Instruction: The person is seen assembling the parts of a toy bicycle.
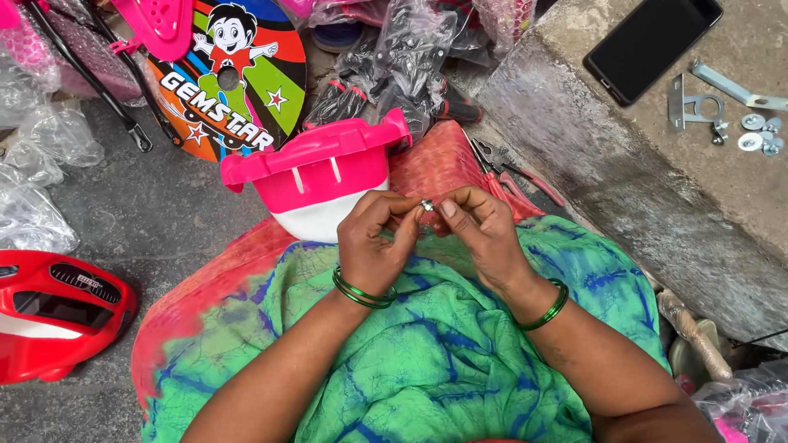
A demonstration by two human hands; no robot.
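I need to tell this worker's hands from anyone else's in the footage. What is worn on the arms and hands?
Both forearms are bare, with no sleeves or gloves in view. The left hand has thin green bangles at its wrist; the right hand has one green bangle. No rings are clearly visible.

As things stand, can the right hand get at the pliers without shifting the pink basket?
Probably yes. The right hand pinches a small metal nut together with the left hand. The pliers lie just beyond it on the red cloth, uncovered. The pink basket sits off toward the left, out of that path.
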